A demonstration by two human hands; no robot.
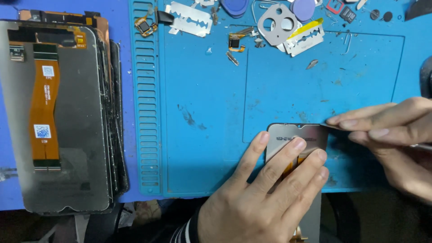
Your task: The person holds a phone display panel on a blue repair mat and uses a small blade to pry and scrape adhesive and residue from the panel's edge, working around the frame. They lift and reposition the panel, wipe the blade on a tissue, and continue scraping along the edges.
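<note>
— Grey metal, that's the back of the screen panel (310, 135) the left hand (265, 198) is pressing flat; four fingers are spread across it and nothing is pinched.

— And the right hand (396, 135)?

— Its fingertips (342, 121) are pressed together at the panel's upper right corner, pinching something thin against the edge. It looks like a thin blade, but it's too slim to be sure. A slim metal shaft (423, 146) also sticks out from under that hand.

— Where does the panel lie?

— At the near edge of the blue mat (202, 135), inside the mat's marked rectangle, with its lower end hanging past the mat's front edge toward the person. A bit of orange ribbon cable (294, 163) shows between the left fingers.

— What's further out?

— Along the far side of the mat there's a scatter of small parts: two razor blades (189, 19), one to the left and one to the right (305, 39) with a yellow strip on it, a grey camera-lens bezel (278, 23) between them, a couple of tiny camera modules on orange flex (145, 26), and round purple picks (302, 9). The mat's left side has a column of slots (147, 112).

— And off the mat?

— Well apart, on the left of the worktop (5, 180), a stack of other screen panels (58, 117) lies face down; the top one has a long orange flex cable (44, 112) running down its grey back.
</note>
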